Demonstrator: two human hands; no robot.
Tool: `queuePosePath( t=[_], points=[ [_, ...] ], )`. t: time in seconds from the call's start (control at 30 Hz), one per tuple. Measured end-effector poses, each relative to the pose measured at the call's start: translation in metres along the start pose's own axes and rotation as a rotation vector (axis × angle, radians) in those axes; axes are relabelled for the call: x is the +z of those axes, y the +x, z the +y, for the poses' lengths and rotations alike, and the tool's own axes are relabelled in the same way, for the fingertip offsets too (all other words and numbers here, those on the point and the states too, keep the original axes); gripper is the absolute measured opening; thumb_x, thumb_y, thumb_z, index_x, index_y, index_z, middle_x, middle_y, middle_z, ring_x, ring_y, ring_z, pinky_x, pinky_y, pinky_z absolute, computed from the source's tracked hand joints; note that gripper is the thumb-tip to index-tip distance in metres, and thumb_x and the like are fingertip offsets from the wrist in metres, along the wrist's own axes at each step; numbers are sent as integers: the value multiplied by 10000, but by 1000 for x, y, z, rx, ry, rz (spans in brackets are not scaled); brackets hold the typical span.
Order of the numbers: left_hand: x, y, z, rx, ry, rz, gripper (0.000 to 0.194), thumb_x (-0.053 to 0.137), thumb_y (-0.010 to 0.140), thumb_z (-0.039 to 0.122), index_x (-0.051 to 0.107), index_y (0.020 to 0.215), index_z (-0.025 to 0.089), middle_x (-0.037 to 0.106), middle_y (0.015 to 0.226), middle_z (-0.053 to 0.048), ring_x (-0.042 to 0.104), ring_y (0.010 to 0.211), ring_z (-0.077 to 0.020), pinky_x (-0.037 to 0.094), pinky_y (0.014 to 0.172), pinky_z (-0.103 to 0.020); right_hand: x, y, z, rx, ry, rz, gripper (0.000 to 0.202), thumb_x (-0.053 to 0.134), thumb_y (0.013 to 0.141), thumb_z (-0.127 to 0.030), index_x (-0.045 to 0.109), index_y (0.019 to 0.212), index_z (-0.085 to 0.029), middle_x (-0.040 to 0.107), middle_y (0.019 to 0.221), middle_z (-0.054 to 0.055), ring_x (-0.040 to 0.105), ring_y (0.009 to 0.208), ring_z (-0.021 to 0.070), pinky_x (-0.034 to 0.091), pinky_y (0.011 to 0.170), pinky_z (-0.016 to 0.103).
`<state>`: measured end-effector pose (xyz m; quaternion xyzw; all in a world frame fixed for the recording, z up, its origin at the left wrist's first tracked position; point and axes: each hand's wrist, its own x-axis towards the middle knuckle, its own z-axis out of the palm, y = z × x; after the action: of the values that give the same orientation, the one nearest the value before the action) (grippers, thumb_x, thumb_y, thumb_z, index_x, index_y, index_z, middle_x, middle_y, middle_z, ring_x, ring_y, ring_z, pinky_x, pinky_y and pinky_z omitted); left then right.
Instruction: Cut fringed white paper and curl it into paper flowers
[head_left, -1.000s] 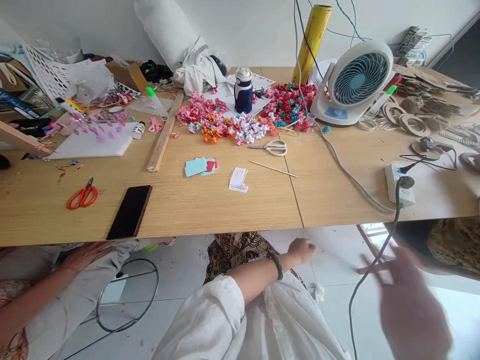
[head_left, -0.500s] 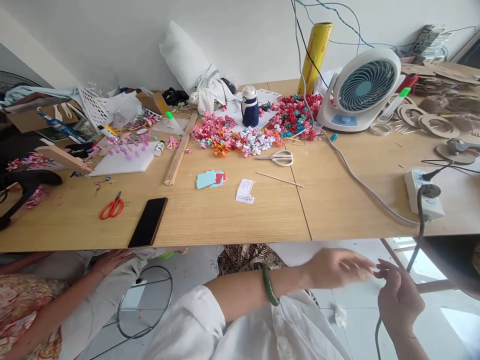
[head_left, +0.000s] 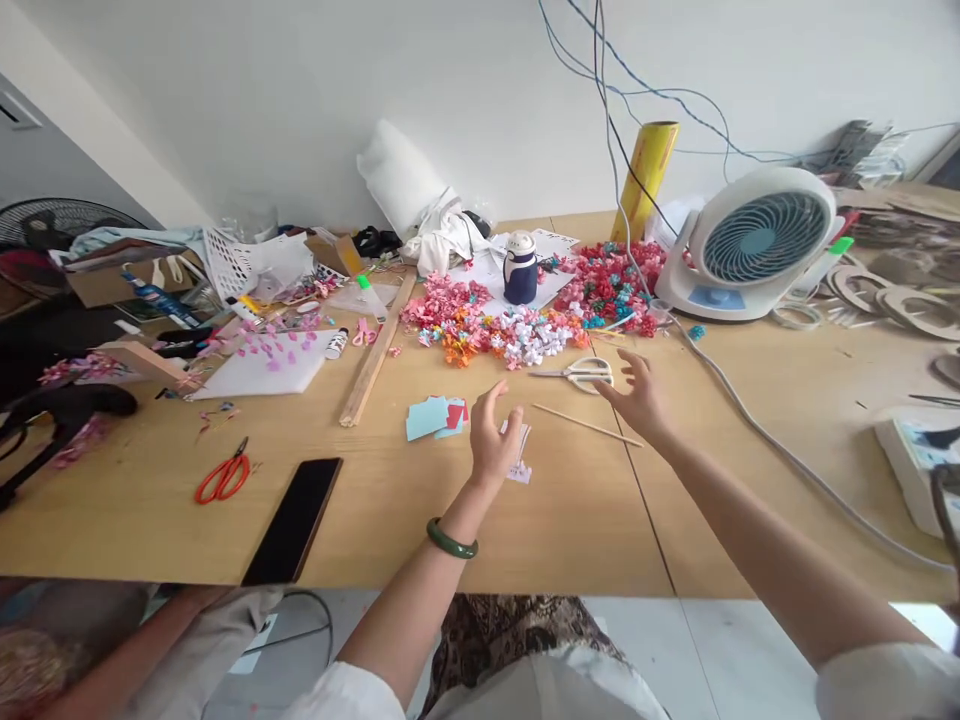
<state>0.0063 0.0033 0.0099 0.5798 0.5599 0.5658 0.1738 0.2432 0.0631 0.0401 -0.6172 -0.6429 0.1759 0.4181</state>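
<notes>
My left hand, below a green bangle, is over the table with fingers apart and nothing in them. It partly covers a white paper cut into strips. Just left of it lie pale blue and red paper cards. My right hand is also open, close to the handles of white-handled scissors; I cannot tell whether it touches them. A thin wooden stick lies between the hands. Beyond them spreads a heap of small paper-like flowers in pink, white, orange and red.
A dark blue bottle stands among the flowers. To the right are a white fan, its grey cable and a power strip. On the left lie a wooden bar, a phone and red-handled scissors. Another person sits at left.
Both hands have risen from below the table edge at the right, where they were close together, and moved apart over the table. The view has tilted upward.
</notes>
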Motion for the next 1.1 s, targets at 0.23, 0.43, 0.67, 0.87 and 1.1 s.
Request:
queuePosePath(
  t=[0.23, 0.43, 0.67, 0.87, 1.1],
  points=[
    [5, 12, -24, 5, 9, 54, 416, 533, 962, 296, 505, 1363, 186, 625, 1301, -144, 544, 1266, -240, 387, 1104, -443, 97, 142, -25, 64, -4, -12, 820, 744, 731, -494, 473, 1426, -156, 538, 1421, 197, 508, 1311, 367, 396, 1105, 543],
    [-2, 4, -21, -39, -33, 46, 447, 545, 959, 282, 489, 1398, 215, 632, 1270, -129, 579, 1224, -247, 429, 1068, -438, 167, 226, -34, 139, 25, 24, 990, 754, 716, -508, 318, 1507, -103, 443, 1497, 248, 441, 1381, 385, 364, 1126, 529],
    [-4, 0, -22, -37, 31, 60, 451, 559, 939, 201, 496, 1384, 241, 636, 1221, -101, 579, 1185, -231, 431, 1058, -426, 225, 282, -47, 176, 30, 140, 1194, 802, 660, -420, 88, 1552, -73, 325, 1543, 298, 347, 1431, 405, 269, 1168, 549],
    [-3, 3, -20, -39, 57, 94, 431, 550, 938, 194, 506, 1365, 239, 645, 1183, -95, 584, 1160, -233, 439, 1043, -430, 243, 292, -45, 179, 52, 178, 1036, 721, 738, -381, 116, 1530, -95, 391, 1500, 267, 427, 1384, 356, 358, 1122, 493],
    [-2, 6, -23, -20, 79, 96, 433, 546, 937, 205, 505, 1366, 237, 654, 1173, -106, 597, 1155, -254, 460, 1011, -443, 231, 296, -50, 126, 50, 202, 871, 613, 814, -370, 174, 1526, -127, 465, 1430, 215, 484, 1329, 338, 398, 1093, 497]
  ],
)
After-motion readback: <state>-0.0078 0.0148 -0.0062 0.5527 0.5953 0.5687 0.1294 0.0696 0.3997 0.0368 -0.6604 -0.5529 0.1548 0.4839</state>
